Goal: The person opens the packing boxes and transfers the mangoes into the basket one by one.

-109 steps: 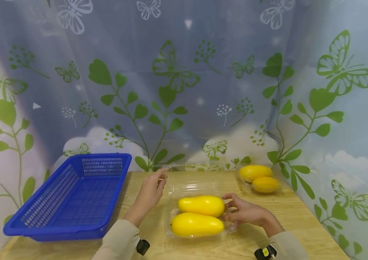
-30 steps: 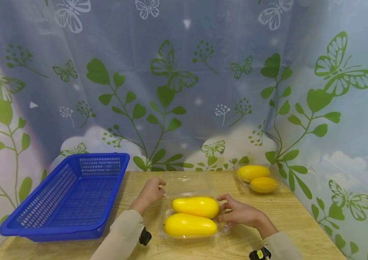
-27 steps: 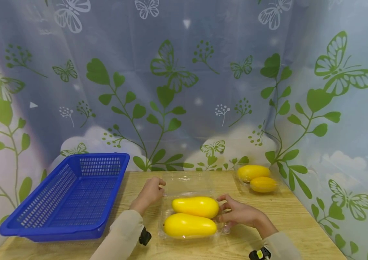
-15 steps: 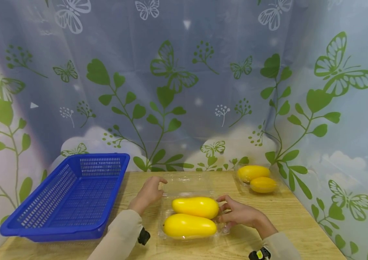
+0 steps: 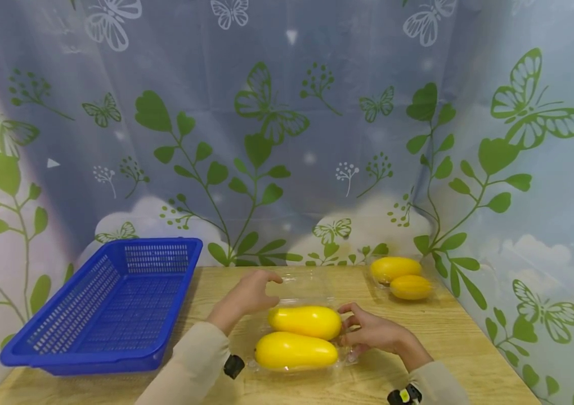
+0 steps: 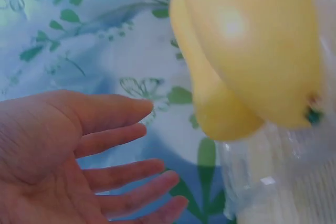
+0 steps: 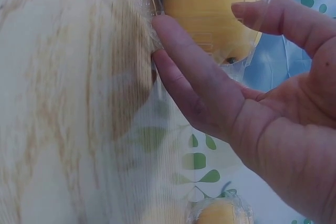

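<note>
A clear plastic clamshell box [image 5: 344, 361] stands on the table with its lid [image 5: 307, 287] folded back. Two smooth yellow papaya-like fruits [image 5: 297, 351] lie side by side in it. My left hand [image 5: 249, 295] is over the box's far left corner, fingertips overlapping the lid and the end of the farther fruit in the head view. In the left wrist view its fingers [image 6: 128, 174] are spread, with nothing between them. My right hand [image 5: 378, 332] touches the box's right side with straight fingertips [image 7: 168, 24], thumb apart near the fruit in the right wrist view.
On the left stands a blue perforated plastic basket [image 5: 130, 315] with nothing in it. At the back right of the wooden table [image 5: 449, 349], two yellow fruits [image 5: 395, 270] sit in another clear package. A patterned curtain [image 5: 287, 185] hangs behind.
The raised lid has gone down flat toward the back. My left hand let go of its left edge and moved right, over the box's far left corner. The right hand stayed at the box's side.
</note>
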Demonstrator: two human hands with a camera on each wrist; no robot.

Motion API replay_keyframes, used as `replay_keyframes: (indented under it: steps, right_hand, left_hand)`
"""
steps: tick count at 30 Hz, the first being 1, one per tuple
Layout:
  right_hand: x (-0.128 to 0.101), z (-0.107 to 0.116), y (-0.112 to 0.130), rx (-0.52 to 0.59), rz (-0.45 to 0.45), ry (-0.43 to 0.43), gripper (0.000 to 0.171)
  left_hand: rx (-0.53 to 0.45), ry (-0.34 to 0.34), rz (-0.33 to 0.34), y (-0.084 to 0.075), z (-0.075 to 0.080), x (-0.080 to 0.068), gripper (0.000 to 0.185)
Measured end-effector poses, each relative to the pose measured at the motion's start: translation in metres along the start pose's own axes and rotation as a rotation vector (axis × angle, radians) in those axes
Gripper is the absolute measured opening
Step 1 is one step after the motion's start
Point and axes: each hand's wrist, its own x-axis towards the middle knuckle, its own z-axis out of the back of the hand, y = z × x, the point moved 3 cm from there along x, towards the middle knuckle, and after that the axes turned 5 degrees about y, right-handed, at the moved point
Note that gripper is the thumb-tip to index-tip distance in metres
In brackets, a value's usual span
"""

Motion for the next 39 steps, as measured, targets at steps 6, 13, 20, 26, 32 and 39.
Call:
replay_keyframes:
  steps: [6,13,20,26,32,39]
  right_hand:
    - [-0.001,-0.001,0.001,0.005,0.003,0.005,0.067]
    - [-0.001,-0.002,0.002,0.022,-0.003,0.004,0.067]
    - [-0.001,-0.001,0.002,0.006,-0.009,-0.006,0.068]
    - [0.0,-0.002,0.002,0.018,-0.009,-0.002,0.067]
    - [0.0,-0.002,0.002,0.009,-0.013,-0.01,0.067]
    - [0.0,-0.002,0.001,0.007,-0.01,-0.014,0.068]
  left_hand:
    - [0.017,0.077,-0.044,-0.02,-0.002,-0.002,0.042]
    - [0.007,0.123,-0.041,-0.027,-0.006,-0.004,0.041]
    - [0.03,0.187,-0.017,-0.027,-0.016,0.002,0.038]
    - [0.055,0.246,0.019,-0.027,-0.024,0.005,0.041]
    - [0.071,0.276,0.061,-0.028,-0.032,0.007,0.044]
    - [0.068,0.3,0.105,-0.029,-0.039,0.012,0.051]
